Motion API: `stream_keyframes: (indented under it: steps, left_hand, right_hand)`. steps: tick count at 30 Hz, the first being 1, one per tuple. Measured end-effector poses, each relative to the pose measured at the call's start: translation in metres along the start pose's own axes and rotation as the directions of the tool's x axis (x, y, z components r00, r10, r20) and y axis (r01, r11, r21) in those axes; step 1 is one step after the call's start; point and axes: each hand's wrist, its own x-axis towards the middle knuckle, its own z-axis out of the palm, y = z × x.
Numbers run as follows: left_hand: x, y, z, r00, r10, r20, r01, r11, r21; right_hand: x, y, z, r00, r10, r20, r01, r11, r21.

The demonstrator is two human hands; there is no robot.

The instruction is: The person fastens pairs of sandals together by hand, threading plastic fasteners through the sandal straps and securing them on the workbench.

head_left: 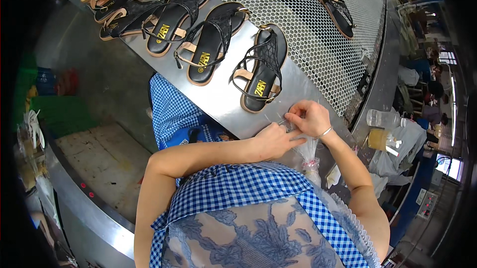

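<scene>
A bundle of thin, clear plastic strands (309, 149), bound with a pinkish band, stands upright in front of me at the metal table's edge. My right hand (310, 118) is closed in a pinch over the top of the bundle. Close by on its left, my left hand (278, 141) is curled, with fingers reaching across the strands. Fine clear ends stick out near both hands, but what the left fingertips hold is hidden. Just beyond lies a black strappy sandal (260, 69) with a tan lining and a gold-coloured ornament.
More black sandals (213, 44) lie in a row toward the far left, and others (338, 13) rest on the perforated metal surface (323, 64). A clear jar (382, 119) and a yellowish container (378, 139) stand at right, beside plastic bags (407, 143). A green crate (64, 114) is at left.
</scene>
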Motion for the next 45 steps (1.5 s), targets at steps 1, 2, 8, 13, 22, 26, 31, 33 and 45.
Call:
stream_keyframes:
  steps: [1, 2, 8, 13, 22, 26, 31, 33, 45]
  left_hand:
    - [0.002, -0.003, 0.002, 1.000, -0.001, -0.006, 0.001, 1.000, -0.004]
    - [0.004, -0.007, 0.004, 1.000, -0.006, -0.004, 0.006, 1.000, -0.004]
    - [0.009, -0.006, -0.005, 1.000, 0.013, -0.018, -0.013, 0.999, -0.031]
    - [-0.005, 0.004, -0.010, 0.991, 0.014, 0.137, -0.007, 0.999, -0.054]
    - [-0.006, 0.000, -0.007, 0.998, 0.061, 0.032, -0.056, 0.989, -0.139]
    - [-0.025, -0.022, -0.056, 0.683, -0.110, -0.722, -0.112, 0.961, -0.252]
    - [-0.084, -0.081, -0.122, 0.279, -0.426, -0.861, 0.464, 0.845, -0.267]
    - [-0.096, -0.101, -0.128, 0.405, -0.655, -0.638, 0.708, 0.666, -0.234]
    - [-0.095, -0.093, -0.101, 0.624, -0.760, -0.182, 0.697, 0.646, -0.311]
  right_hand:
    - [0.003, 0.001, 0.000, 1.000, -0.006, 0.029, 0.006, 1.000, 0.021]
    - [0.007, 0.002, 0.000, 0.998, -0.014, 0.056, 0.012, 0.999, 0.041]
    - [0.000, 0.012, -0.010, 0.996, 0.046, 0.082, -0.060, 0.982, 0.177]
    - [-0.012, 0.020, 0.006, 0.996, -0.077, 0.044, 0.057, 0.939, 0.339]
    - [0.014, -0.019, -0.088, 0.982, -0.170, -0.086, 0.149, 0.404, 0.903]
    - [0.047, -0.038, -0.080, 0.964, -0.252, 0.081, 0.059, 0.504, 0.862]
    - [0.067, -0.059, -0.053, 0.949, -0.306, -0.079, 0.297, 0.776, 0.556]
    - [0.072, -0.069, -0.043, 0.887, -0.450, -0.104, 0.458, 0.827, 0.327]
    - [0.085, -0.095, 0.016, 0.930, -0.350, 0.112, 0.311, 0.913, 0.264]
